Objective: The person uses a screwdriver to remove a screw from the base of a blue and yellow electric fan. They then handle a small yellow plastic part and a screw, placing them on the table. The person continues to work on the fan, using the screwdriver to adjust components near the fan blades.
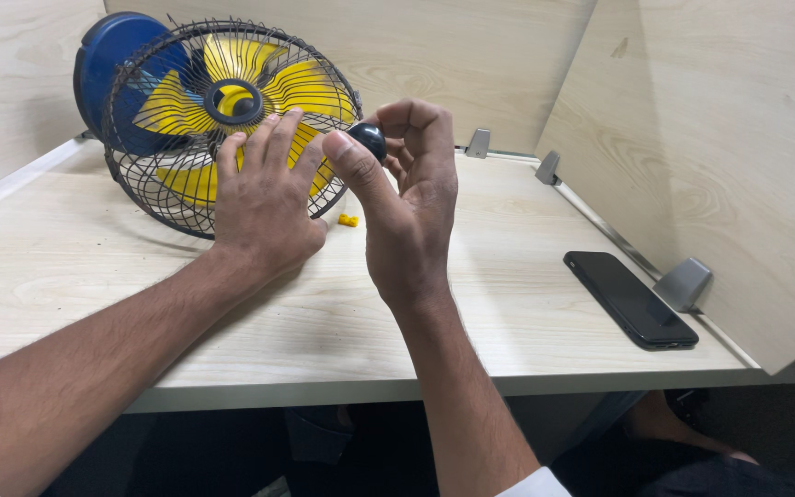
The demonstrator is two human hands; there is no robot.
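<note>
Your forearms reached in low from the near desk edge. Right hand (407,207) pinched a small dark round knob (368,140) between thumb and fingertips, raised just right of the fan's wire guard (167,184). Knob looked hard, light, smooth, likely slippery; best gripped around its rim. Left hand (264,198) lay spread, fingers flat against the guard.

A phone (630,299) lies flat at the desk's (526,304) right edge, its black rectangular screen dark (unlit).
</note>
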